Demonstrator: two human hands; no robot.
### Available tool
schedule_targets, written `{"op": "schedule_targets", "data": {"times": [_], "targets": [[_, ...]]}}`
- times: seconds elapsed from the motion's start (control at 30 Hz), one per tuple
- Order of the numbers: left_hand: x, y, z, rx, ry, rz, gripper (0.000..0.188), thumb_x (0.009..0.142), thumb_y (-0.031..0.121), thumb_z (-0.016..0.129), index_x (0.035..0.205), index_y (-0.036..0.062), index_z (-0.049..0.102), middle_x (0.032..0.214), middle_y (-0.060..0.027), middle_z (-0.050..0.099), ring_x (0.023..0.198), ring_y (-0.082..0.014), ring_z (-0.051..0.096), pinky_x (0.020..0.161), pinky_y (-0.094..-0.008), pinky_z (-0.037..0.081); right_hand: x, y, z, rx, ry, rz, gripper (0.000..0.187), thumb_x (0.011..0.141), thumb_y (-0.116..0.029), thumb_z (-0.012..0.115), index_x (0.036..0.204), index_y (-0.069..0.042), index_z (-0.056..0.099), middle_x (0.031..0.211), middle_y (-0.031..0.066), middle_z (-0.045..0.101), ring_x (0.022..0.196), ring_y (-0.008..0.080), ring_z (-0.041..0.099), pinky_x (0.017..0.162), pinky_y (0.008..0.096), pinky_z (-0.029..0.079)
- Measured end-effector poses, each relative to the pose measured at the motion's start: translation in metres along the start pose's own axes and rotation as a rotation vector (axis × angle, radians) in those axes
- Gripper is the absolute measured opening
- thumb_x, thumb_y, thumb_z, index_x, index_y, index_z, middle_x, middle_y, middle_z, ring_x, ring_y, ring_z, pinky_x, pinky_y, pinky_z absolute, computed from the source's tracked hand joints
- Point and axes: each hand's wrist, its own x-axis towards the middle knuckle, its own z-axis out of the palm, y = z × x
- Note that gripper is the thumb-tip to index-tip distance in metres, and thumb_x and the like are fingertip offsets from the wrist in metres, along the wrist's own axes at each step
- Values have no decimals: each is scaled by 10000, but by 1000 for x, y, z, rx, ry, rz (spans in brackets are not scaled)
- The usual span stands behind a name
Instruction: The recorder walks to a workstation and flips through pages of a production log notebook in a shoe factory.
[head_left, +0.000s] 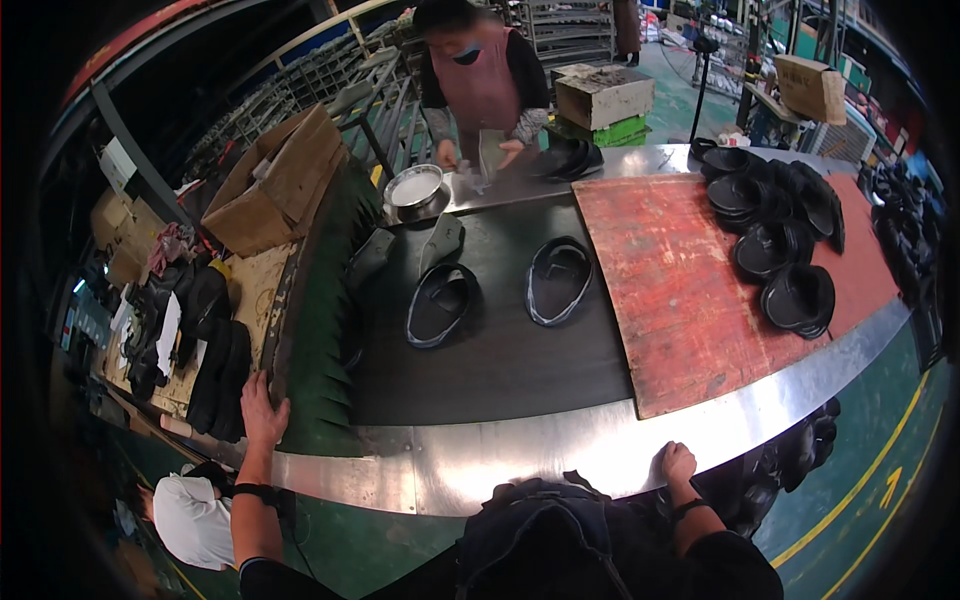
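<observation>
My left hand lies with its fingers spread at the left edge of the work table, beside green hanging flaps and a pile of black shoe soles. Near the front, my right hand rests curled into a fist on the metal table edge, with nothing visible in it. On the dark conveyor belt ahead of me lie two black cupped shoe parts with pale rims, a left one and a right one. A grey sole-shaped piece touches or nearly touches the left one.
Stacked black shoe parts stand on a worn red board at the right. Across the belt a co-worker handles a grey piece beside a metal bowl. A cardboard box sits back left. Another person is below left.
</observation>
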Motion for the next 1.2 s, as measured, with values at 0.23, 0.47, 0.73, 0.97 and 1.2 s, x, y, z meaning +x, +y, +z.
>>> {"op": "schedule_targets", "data": {"times": [0.23, 0.47, 0.73, 0.97, 1.2], "targets": [[0, 2, -2, -8, -10, -25, 746, 718, 187, 727, 1378, 5, 432, 1388, -192, 454, 1299, -373, 415, 1065, -451, 353, -1, -9, -13, 8, -78, 43, 451, 942, -349, 434, 834, -9, 709, 843, 264, 680, 799, 456, 663, 779, 530, 513], [0, -1, 0, -9, -9, -11, 749, 718, 184, 730, 1377, -2, 427, 1381, -203, 458, 1293, -382, 418, 1059, -459, 357, -1, -5, -7, -9, -95, 48, 455, 946, -347, 424, 837, -10, 709, 854, 259, 685, 802, 454, 664, 781, 529, 514], [0, -1, -2, -23, -20, -19, 752, 715, 213, 713, 1377, -5, 432, 1394, -221, 446, 1298, -395, 414, 1079, -456, 349, 0, 2, 4, -13, 5, 5, 421, 937, -321, 456, 758, -27, 698, 772, 239, 681, 726, 441, 664, 720, 521, 525], [1, 0, -3, -17, -29, -33, 755, 717, 207, 716, 1384, -1, 430, 1396, -221, 444, 1301, -391, 413, 1084, -453, 347, 1, 1, 4, -17, 4, -1, 418, 937, -318, 460, 749, -27, 695, 762, 240, 679, 723, 444, 662, 717, 525, 525], [-4, -8, 1, -1, 1, -24, 757, 707, 183, 731, 1376, -4, 428, 1381, -212, 452, 1293, -392, 416, 1071, -463, 353, -1, -6, -3, 13, -25, 42, 421, 930, -336, 466, 802, -21, 716, 773, 251, 679, 735, 438, 668, 735, 516, 530]]}}
